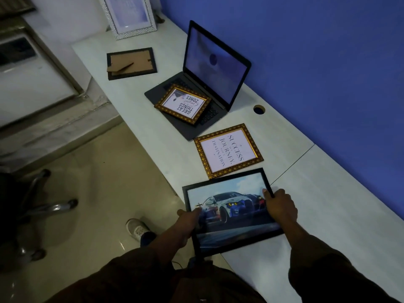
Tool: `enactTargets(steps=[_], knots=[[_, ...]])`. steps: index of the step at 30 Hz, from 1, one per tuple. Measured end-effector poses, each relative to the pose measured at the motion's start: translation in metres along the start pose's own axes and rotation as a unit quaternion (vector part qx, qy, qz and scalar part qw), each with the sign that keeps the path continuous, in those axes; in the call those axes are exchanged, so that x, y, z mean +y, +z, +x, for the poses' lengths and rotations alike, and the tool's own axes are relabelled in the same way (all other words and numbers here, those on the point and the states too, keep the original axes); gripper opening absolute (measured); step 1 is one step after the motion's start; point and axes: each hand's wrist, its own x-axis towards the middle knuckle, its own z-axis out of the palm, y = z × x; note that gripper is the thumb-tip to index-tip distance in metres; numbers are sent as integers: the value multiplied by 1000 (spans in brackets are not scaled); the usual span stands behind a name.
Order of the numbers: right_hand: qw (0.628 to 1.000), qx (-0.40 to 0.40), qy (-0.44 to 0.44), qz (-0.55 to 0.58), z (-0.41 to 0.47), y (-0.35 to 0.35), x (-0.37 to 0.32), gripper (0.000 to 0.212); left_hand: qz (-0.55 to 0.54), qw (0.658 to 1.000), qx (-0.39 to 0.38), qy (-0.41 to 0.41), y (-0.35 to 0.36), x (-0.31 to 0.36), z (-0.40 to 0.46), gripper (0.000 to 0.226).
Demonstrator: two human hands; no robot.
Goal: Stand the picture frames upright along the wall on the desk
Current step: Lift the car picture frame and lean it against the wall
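Note:
A black-framed car picture (231,212) sits at the desk's near edge, overhanging it a little. My left hand (189,217) grips its left side and my right hand (281,205) grips its right side. Beyond it a gold-patterned frame reading "Success" (228,150) lies flat on the white desk (328,193). Another gold frame reading "Great Things" (183,103) rests tilted on the laptop keyboard. A black frame (131,63) lies face down further back, its cardboard stand showing. A white textured frame (131,15) stands upright at the far end against the white wall.
An open laptop (215,66) sits mid-desk near the blue wall (328,62). A round cable hole (259,109) is in the desk beside it. A swivel chair base (37,206) stands on the floor at left; my shoe (137,229) is beside the desk.

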Motion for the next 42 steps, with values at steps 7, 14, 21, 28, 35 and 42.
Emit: enactTargets(steps=[7, 14, 21, 28, 35, 42], knots=[[997, -69, 0, 46, -27, 14, -21, 89, -24, 997, 65, 17, -31, 4, -5, 79], [984, -37, -108, 138, -65, 13, -79, 67, -63, 990, 103, 70, -78, 27, -1, 78], [963, 9, -170, 211, -84, 3, -151, 69, -87, 978, 126, 144, -133, 70, -12, 44], [953, 11, -200, 228, -99, -1, -251, 76, -103, 960, 131, 226, -213, 141, -23, 50], [960, 2, -204, 190, -99, 10, -377, 81, -113, 943, 111, 292, -310, 220, -3, 61], [947, 16, -232, 220, -101, 16, -492, 80, -105, 914, 113, 376, -385, 299, 12, 49]])
